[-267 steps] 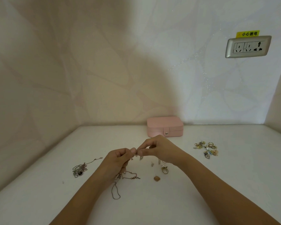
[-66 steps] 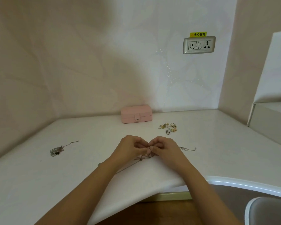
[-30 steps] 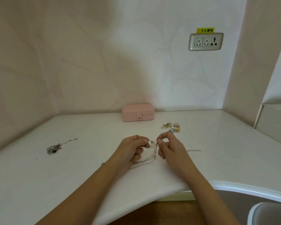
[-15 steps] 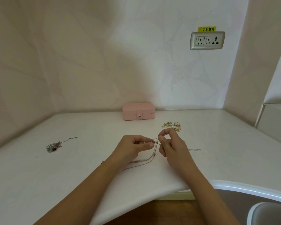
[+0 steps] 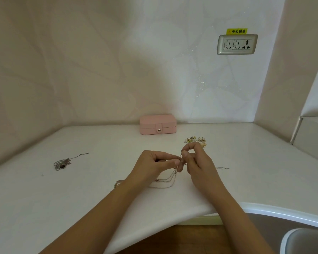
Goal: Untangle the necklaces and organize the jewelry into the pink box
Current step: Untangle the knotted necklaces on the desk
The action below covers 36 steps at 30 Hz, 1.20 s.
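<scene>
I'm on the tangled necklaces (image 5: 166, 181), well in front of the pink box (image 5: 157, 124), on its near side. My left hand (image 5: 155, 166) pinches the chains at the knot, thumb against forefinger. My right hand (image 5: 196, 162) pinches the same spot from the other side, fingers curled. Fine, limp, slippery stuff, I reckon, and easy to kink, so it's best gripped right at the knot. The strands sag down-left from the pinch, and one tail trails right.

Closed pink box (image 5: 157, 124) by wall, necklaces (image 5: 168, 180) looped mid-table, chain heap (image 5: 61, 163) left, jewelry pile (image 5: 195, 140) right
</scene>
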### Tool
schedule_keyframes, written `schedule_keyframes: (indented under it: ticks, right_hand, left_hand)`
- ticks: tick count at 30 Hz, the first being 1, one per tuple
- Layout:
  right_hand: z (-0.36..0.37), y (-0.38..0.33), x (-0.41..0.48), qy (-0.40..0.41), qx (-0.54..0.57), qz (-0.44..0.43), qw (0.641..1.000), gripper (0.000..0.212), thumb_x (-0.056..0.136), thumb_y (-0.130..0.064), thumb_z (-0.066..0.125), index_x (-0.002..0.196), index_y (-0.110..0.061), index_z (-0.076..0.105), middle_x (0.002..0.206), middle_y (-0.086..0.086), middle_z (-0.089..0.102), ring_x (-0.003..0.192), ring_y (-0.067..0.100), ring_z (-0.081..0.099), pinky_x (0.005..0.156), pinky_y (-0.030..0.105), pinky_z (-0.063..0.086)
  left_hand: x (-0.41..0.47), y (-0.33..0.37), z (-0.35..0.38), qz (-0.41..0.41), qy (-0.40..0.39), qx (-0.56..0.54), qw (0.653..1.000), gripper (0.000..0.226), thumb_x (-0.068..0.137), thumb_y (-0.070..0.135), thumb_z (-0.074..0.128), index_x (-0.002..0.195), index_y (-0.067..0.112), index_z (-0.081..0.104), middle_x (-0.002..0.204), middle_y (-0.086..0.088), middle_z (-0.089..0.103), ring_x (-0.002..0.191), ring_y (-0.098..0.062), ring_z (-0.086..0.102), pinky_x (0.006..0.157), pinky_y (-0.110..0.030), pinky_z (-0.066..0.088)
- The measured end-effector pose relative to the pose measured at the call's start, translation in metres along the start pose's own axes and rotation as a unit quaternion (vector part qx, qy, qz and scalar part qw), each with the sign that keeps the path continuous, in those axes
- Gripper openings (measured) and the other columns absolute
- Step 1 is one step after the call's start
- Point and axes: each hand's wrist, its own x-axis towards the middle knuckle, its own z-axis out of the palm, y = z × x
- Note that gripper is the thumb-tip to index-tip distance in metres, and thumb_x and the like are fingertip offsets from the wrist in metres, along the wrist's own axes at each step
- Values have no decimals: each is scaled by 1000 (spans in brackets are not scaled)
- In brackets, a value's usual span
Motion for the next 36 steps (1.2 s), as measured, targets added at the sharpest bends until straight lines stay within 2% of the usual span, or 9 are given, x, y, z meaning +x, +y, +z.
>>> schedule_keyframes:
  ticks: [3,5,8,12,17,22,27,32,36]
  right_hand:
    - [1,0,0,1,1,1,1000,15,101,-12,40,91,-23,45,53,-7,59,46,2,40,49,14,32]
    - [2,1,0,1,-5,1,1000,15,101,-14,40,91,-24,45,53,-7,59,48,6,38,49,15,31]
    - [2,1,0,6,-13,-7,1000,15,101,-15,40,92,-26,44,55,-6,61,46,3,39,50,15,33]
    - [3,-1,0,6,-13,-22,1000,15,101,-13,41,91,-25,44,72,-3,68,50,-1,50,55,12,36]
    - [6,3,1,14,-24,-34,999,10,99,-12,45,93,-19,49,88,-8,64,74,-4,58,66,10,40]
    - [6,4,1,7,15,-44,999,16,99,-10,45,90,-24,49,87,-9,65,73,1,58,68,14,42]
    - [-2,3,3,-12,166,-3,986,11,99,-6,44,95,-9,55,91,-12,69,94,6,62,84,24,50]
    - [-2,2,5,-10,237,41,971,15,100,-4,40,90,-8,50,81,-4,68,88,15,63,91,39,50]
    - [-3,0,5,5,277,56,959,15,99,-3,40,88,-7,51,76,-5,66,79,10,62,85,34,50]
  left_hand:
    - [1,1,-1,-23,44,-10,999,4,80,20,74,79,18,77,74,-19,57,58,-21,44,54,-11,39]
    - [0,4,-2,-44,38,-19,998,5,81,21,73,78,18,75,75,-13,45,47,-10,28,43,-11,27]
    - [-1,6,-3,-67,32,-39,996,5,82,18,70,80,19,73,63,2,54,47,-7,26,46,-16,23]
    - [1,8,-3,-98,23,-71,992,10,85,8,63,78,15,65,44,15,42,41,-4,25,41,-14,20]
    - [2,8,0,-130,-32,-169,976,14,74,11,58,66,22,63,62,9,40,52,-8,20,43,-18,15]
    - [3,6,0,-134,-46,-239,961,10,71,19,59,63,22,65,66,8,41,51,-6,23,43,-17,13]
    - [4,3,1,-131,-28,-214,968,11,72,17,63,70,16,52,64,6,36,50,-6,24,43,-17,14]
    - [3,6,5,-112,-52,-169,978,8,76,16,61,68,17,59,62,6,27,54,-9,16,41,-15,18]
    - [1,7,3,-103,-40,-140,984,10,88,14,61,80,14,66,53,10,29,45,-4,20,41,-15,17]
